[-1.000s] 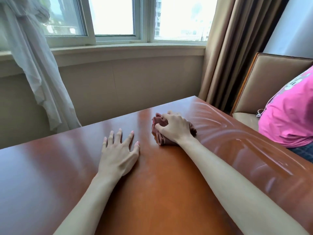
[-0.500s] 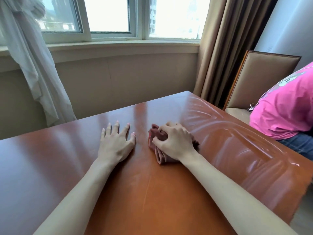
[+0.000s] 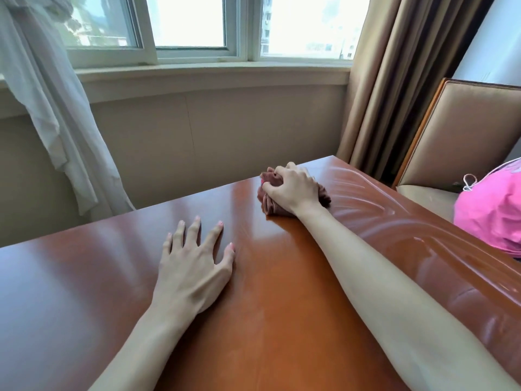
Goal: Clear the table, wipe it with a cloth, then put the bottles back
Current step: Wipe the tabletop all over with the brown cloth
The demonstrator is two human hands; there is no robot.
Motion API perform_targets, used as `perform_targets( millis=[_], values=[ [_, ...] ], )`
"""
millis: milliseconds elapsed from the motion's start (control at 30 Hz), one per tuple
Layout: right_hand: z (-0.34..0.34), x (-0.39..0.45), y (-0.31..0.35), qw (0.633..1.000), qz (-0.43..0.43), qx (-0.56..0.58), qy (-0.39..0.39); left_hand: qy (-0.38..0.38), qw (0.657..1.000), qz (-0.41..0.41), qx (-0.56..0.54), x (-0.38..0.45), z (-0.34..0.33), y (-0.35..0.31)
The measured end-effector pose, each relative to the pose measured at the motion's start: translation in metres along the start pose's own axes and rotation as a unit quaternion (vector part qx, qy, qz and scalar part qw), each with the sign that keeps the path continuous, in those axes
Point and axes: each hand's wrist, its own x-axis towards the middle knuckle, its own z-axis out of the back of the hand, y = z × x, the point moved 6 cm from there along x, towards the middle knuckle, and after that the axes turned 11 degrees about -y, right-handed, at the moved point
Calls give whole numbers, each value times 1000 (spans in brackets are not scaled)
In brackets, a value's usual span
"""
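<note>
The right hand [image 3: 293, 190] reaches far forward, arm nearly straight, its fingers curled over a bunched brown cloth [image 3: 270, 203] and pressing it down near the far edge of the glossy wooden surface [image 3: 84, 277]. The left hand [image 3: 191, 266] lies flat on the surface nearer the body, palm down, fingers spread wide and holding nothing. A padded chair [image 3: 462, 131] stands at the right, with a pink garment [image 3: 490, 210] beside it.
</note>
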Motion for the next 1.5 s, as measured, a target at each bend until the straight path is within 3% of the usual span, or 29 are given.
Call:
perform_targets(
  millis=[300, 433, 800, 933, 1033, 1167, 1500],
  values=[
    [106, -182, 35, 996, 77, 49, 7, 42, 998, -27, 43, 8, 9, -5],
    [120, -203, 39, 994, 90, 53, 9, 32, 998, -48, 25, 15, 20, -19],
    [7, -22, 23, 997, 74, 3, 26, -4, 999, -40, -8, 3, -5, -22],
    [-28, 61, -16, 999, -5, -29, -11, -11, 999, -37, -4, 6, -8, -19],
    [-36, 76, -27, 999, -24, -25, -11, -7, 1000, -30, -3, 7, -8, -18],
    [-8, 27, -16, 1000, 1, -16, 6, 7, 1000, -29, -6, 8, -8, -19],
    [131, -217, 30, 994, 101, 38, 22, 31, 999, -38, -2, 4, -7, -20]
  ],
)
